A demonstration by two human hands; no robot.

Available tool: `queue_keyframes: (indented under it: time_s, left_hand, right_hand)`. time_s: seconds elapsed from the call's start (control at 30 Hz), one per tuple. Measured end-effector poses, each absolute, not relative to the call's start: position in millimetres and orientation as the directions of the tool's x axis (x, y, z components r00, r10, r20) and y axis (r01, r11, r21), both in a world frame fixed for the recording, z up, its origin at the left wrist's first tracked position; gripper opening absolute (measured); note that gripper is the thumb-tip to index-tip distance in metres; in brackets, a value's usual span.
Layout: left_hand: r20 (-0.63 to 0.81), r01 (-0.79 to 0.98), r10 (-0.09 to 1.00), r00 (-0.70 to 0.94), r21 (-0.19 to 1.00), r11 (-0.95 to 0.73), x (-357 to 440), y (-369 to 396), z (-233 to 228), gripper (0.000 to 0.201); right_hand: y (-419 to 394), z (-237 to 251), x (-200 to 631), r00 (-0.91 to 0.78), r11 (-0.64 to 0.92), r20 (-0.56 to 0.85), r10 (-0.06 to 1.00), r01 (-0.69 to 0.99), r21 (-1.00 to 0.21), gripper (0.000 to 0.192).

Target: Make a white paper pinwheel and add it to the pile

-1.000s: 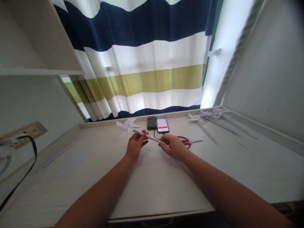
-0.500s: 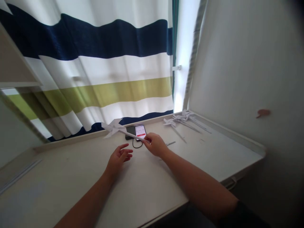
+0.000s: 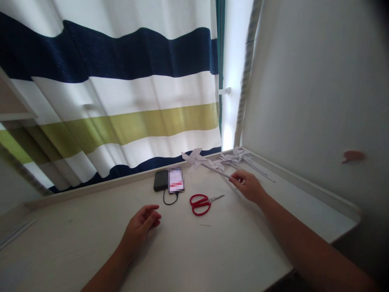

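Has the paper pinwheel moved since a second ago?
Yes. The right hand carried the pinwheel from left of the phone to its right, near the pinwheel pile.

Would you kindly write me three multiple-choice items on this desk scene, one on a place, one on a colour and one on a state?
1. Where do the scissors lie?
A. Between the two hands on the desk
B. On the phone
C. Among the far pinwheels

2. What colour are the scissor handles?
A. Blue
B. Red
C. Green

3. What is the left hand doing?
A. Gripping the scissors
B. Holding a pinwheel
C. Holding nothing, fingers loosely curled

Answers:
1 A, they lie on the desk, left of the right hand.
2 B, the loops are plainly red.
3 C, only the right hand holds the pinwheel by its stick.
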State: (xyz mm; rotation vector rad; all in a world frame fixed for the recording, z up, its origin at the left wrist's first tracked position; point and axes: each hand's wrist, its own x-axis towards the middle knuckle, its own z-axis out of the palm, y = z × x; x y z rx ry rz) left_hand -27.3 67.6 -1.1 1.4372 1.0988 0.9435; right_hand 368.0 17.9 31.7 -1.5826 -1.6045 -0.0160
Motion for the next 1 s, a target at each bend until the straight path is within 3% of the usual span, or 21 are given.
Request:
queue_keyframes:
  time_s: [0.07, 0.2, 0.33, 0.8, 1.0]
  left_hand:
    - [-0.002, 0.133, 0.965, 0.263, 0.990, -0.035, -27.7, 68.3, -4.5, 0.039]
    - [0.006, 0.117, 0.964, 0.265, 0.992, -0.039, -28.0, 70.1, -10.1, 0.035]
    - [0.006, 0.105, 0.967, 0.253, 0.994, -0.034, -28.2, 70.5, -10.5, 0.035]
    - [-0.038, 0.197, 0.971, 0.238, 0.980, -0.010, -28.4, 70.7, -4.4, 0.031]
    - [-0.043, 0.205, 0.973, 0.227, 0.979, -0.004, -27.4, 70.5, -4.1, 0.034]
  right_hand:
    - [12.0, 34.6, 364.9, 0.135, 0.275, 0.527, 0.839, 0.731, -0.624, 0.019]
    - [2.1, 44.2, 353.3, -0.094, 0.457, 0.472, 0.877, 0.470, -0.755, 0.017]
    - [-7.1, 46.8, 348.2, -0.123, 0.495, 0.481, 0.868, 0.294, -0.818, 0.011]
    - [-14.6, 51.6, 342.5, -0.103, 0.486, 0.475, 0.874, 0.219, -0.846, 0.010]
    - [-12.7, 50.9, 339.4, -0.115, 0.440, 0.425, 0.898, 0.282, -0.853, 0.011]
